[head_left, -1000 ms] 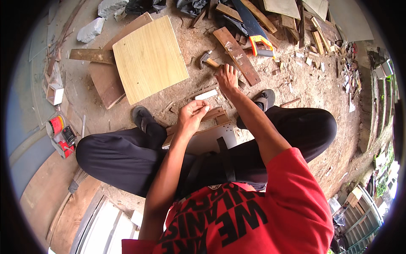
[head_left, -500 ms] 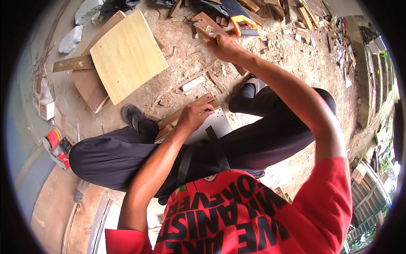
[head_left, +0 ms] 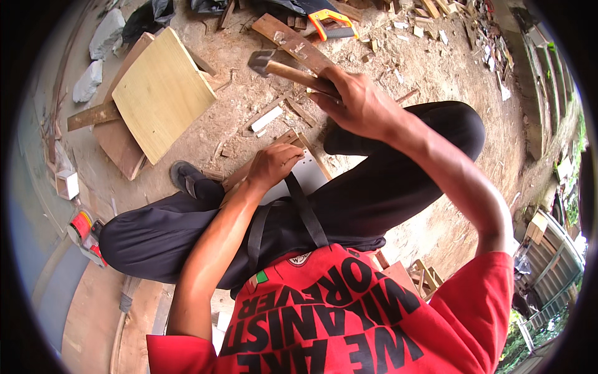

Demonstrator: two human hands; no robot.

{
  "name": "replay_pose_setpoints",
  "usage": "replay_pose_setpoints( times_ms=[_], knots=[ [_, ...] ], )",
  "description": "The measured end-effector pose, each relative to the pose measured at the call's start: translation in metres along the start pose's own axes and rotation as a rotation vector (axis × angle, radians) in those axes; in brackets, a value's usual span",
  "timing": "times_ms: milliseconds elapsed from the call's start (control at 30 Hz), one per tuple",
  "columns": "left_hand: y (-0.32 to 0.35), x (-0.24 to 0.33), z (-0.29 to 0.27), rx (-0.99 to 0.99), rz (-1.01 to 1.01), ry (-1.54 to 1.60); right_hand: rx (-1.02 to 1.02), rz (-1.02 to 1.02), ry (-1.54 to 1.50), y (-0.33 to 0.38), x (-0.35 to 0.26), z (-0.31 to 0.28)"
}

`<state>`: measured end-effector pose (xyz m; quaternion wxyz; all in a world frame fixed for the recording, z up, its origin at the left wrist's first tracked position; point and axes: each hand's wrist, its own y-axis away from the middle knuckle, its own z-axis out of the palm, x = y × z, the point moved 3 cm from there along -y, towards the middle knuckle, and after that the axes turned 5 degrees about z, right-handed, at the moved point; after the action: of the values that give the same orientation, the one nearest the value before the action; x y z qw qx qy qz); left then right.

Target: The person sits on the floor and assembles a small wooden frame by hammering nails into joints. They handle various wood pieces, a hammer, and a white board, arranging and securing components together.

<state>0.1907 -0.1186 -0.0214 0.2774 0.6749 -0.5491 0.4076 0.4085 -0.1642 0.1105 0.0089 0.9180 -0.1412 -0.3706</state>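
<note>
My right hand (head_left: 367, 105) is closed around the wooden handle of a hammer (head_left: 291, 73), held raised over the ground ahead of my right leg. Its dark metal head points left, well apart from the work. Between my legs lies a wooden piece with a white, dotted panel (head_left: 310, 168) and bare wood along its edges. My left hand (head_left: 273, 166) rests at the panel's far side, fingers bent and pinched together. Whatever is between those fingertips is too small or hidden to make out.
A light plywood sheet (head_left: 163, 93) lies on other boards at the left. Beyond the hammer are a brown plank (head_left: 283, 37) and an orange-handled saw (head_left: 335, 25). White blocks (head_left: 107, 34) sit far left. A red tool (head_left: 80, 225) lies beside my left knee. Wood scraps litter the dirt.
My right hand has drawn the hammer nearer to me, and its head now shows plainly. My left hand stays pinched at the panel. The whole view has shifted slightly.
</note>
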Motion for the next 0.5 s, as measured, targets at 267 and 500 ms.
replay_pose_setpoints(
  times_ms=[267, 500],
  knots=[
    [-0.003, 0.014, 0.002, -0.004, 0.282, -0.225, -0.233, -0.089, 0.343, 0.005, 0.032, -0.016],
    [0.006, 0.003, 0.006, -0.052, 0.175, -0.139, -0.640, -0.297, 0.377, 0.022, 0.056, -0.019]
  ],
)
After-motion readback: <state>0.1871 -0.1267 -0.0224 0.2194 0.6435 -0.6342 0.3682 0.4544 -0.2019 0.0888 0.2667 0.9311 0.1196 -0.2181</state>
